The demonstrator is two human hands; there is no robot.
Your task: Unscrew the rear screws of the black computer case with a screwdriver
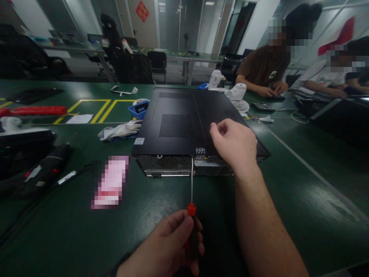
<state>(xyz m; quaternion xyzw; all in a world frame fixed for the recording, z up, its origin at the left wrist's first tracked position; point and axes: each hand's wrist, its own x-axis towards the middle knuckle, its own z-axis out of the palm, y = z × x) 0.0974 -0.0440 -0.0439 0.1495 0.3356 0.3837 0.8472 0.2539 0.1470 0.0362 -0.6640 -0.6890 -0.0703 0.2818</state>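
Note:
A black computer case (178,104) lies flat on the green table, its rear edge with vents and metal brackets facing me. My left hand (175,238) is wrapped round the red and black handle of a screwdriver (191,188). The long thin shaft points away from me, and its tip meets the rear edge of the case near the middle. My right hand (235,142) rests over the right part of the case top, fingers curled in. Its fingertips are partly hidden, so whether anything is between them cannot be made out.
White gloves (121,130) and a blue bin (138,109) lie left of the case. A power drill (43,169) and a blurred pink item (112,181) are nearer left. White plastic parts (236,92) stand behind right. A co-worker (262,65) sits across the table.

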